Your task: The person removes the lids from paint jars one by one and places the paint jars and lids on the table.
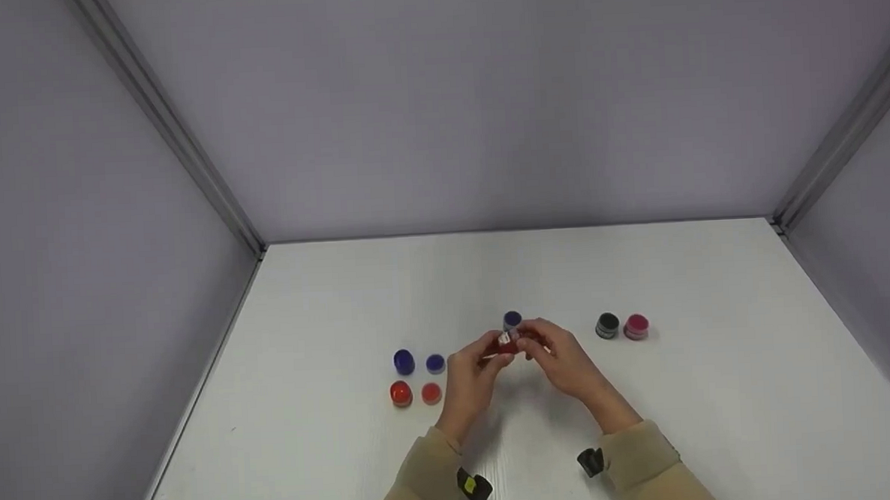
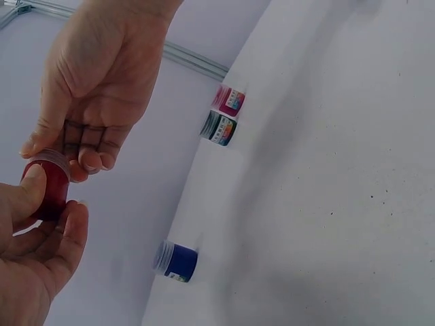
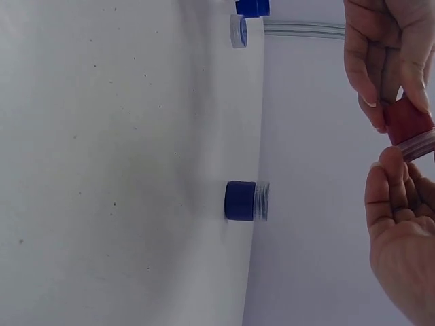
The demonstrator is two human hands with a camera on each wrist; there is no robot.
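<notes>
Both hands meet above the middle of the white tabletop over a small red jar. The left hand curls its grip round the jar's body to steady it, while the right hand pinches the rim at its top with its fingertips. A blue jar stands just behind; black and pink jars stand to the right.

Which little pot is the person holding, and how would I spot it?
Look at the middle of the white table, where the left hand and right hand meet. Between them is the red pot, the only pot lifted off the table.
</notes>
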